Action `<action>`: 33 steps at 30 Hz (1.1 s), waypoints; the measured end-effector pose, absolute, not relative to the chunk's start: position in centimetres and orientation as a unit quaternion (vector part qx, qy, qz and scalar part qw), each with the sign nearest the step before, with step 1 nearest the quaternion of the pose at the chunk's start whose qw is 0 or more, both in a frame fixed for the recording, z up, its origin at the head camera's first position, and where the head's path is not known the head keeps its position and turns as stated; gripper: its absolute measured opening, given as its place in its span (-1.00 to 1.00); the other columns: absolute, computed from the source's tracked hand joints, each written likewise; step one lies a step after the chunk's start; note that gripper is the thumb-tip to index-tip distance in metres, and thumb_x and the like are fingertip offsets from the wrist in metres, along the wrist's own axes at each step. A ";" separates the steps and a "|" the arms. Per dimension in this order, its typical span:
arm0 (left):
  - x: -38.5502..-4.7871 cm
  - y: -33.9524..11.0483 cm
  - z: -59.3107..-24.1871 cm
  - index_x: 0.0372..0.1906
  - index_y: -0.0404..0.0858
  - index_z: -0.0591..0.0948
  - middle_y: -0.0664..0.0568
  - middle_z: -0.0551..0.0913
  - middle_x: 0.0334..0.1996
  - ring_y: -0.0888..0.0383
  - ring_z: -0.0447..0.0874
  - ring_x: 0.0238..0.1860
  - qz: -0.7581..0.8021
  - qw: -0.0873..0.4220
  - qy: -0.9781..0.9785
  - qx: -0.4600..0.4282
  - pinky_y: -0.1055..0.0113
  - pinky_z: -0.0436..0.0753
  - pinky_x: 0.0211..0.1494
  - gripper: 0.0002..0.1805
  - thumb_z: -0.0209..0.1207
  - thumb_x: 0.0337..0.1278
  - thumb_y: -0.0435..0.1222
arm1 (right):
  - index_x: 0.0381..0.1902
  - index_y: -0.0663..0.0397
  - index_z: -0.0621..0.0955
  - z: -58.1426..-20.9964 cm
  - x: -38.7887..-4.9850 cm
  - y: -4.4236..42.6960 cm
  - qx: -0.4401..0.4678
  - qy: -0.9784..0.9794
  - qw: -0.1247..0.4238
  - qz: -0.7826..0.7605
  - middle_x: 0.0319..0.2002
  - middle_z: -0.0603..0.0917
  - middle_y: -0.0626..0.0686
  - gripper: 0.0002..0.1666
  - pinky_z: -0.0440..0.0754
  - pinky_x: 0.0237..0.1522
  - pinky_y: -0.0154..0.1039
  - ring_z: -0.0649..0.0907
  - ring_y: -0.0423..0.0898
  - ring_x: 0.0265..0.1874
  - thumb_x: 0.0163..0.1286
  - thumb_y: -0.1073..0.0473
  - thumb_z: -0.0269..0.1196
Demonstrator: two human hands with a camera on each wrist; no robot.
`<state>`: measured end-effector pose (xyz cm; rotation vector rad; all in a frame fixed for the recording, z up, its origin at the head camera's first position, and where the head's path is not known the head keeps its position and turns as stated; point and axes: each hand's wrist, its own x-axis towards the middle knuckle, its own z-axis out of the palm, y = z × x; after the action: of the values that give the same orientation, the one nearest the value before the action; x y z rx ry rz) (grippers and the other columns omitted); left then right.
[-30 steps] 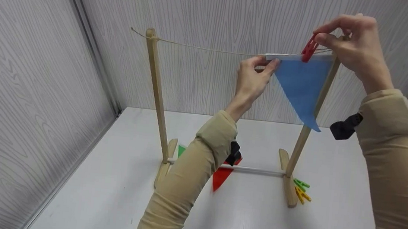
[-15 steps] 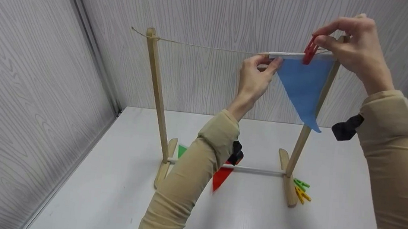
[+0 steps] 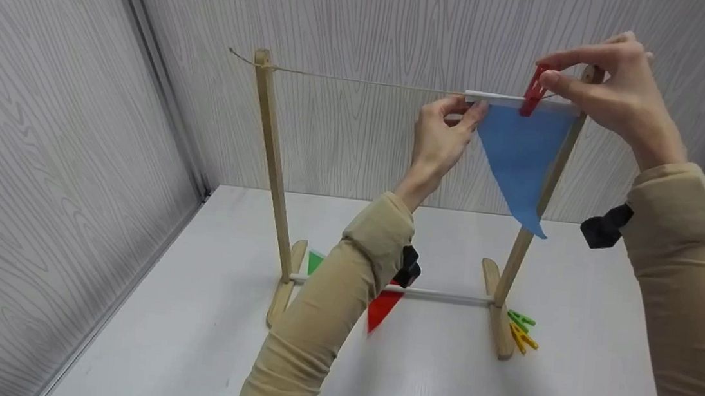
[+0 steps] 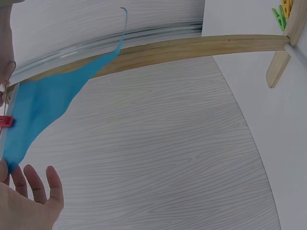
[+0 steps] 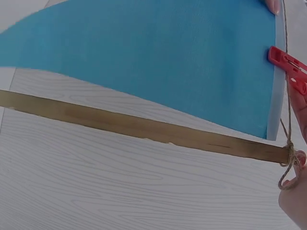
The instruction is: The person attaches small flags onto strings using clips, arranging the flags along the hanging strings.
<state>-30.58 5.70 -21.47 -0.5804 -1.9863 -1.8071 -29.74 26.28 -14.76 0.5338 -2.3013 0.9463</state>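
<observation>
A blue triangular pennant [image 3: 522,149] with a white top edge hangs at the string [image 3: 363,82], near the right post. My left hand [image 3: 441,135] pinches the pennant's upper left corner between thumb and fingers; in the left wrist view the other fingers [image 4: 36,184] are spread. With thumb and index finger my right hand [image 3: 627,95] pinches the handle end of a red clothespin [image 3: 534,92]. The clothespin's lower end sits over the white edge, also seen in the right wrist view, where the string runs beside that edge to a knot [image 5: 289,152] on the post.
Two wooden posts [image 3: 273,164] on feet stand on the white table [image 3: 196,338], joined low by a white rod [image 3: 446,295]. A red pennant [image 3: 384,308] and a green one [image 3: 315,261] lie partly behind my left sleeve. Green [image 3: 520,319] and yellow clothespins [image 3: 523,337] lie by the right foot.
My right hand and the red clothespin have come down slightly, and the string near the pennant looks lower. The pennant's tip has swung a little left and down. My left hand shifted slightly right.
</observation>
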 end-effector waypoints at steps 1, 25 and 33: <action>-30.6 5.7 -21.5 0.01 -0.38 0.69 -0.18 0.74 -0.07 0.15 0.71 -0.17 -0.647 0.195 -0.707 -0.207 0.55 0.64 -0.18 -0.73 0.20 0.39 -0.28 | 0.00 0.17 0.74 -14.8 -29.8 26.3 0.205 -0.863 0.294 0.357 -0.41 0.29 -0.23 -0.64 -0.03 0.20 -0.16 0.19 -0.37 -0.27 0.33 0.09 0.38; -30.7 5.2 -21.8 -0.01 -0.43 0.68 -0.18 0.72 -0.18 0.32 0.60 -0.36 -0.668 0.176 -0.694 -0.203 0.53 0.63 -0.27 -0.75 0.21 0.37 -0.33 | 0.10 0.17 0.69 -15.1 -29.9 26.1 0.195 -0.863 0.296 0.360 -0.32 0.26 -0.32 -0.46 -0.12 0.16 -0.03 0.12 -0.42 -0.18 0.30 -0.07 0.40; -30.6 5.0 -21.8 0.03 -0.42 0.67 -0.24 0.73 -0.07 0.17 0.72 -0.22 -0.670 0.173 -0.694 -0.197 0.53 0.66 -0.24 -0.72 0.22 0.36 -0.32 | 0.09 0.13 0.71 -15.1 -30.0 26.0 0.187 -0.862 0.297 0.366 -0.31 0.24 -0.30 -0.48 -0.12 0.14 -0.04 0.10 -0.41 -0.16 0.30 -0.07 0.41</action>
<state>-30.62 4.99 -21.78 -0.5601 -1.9683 -1.9019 -30.01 26.00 -15.10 0.4980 -2.2914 0.9738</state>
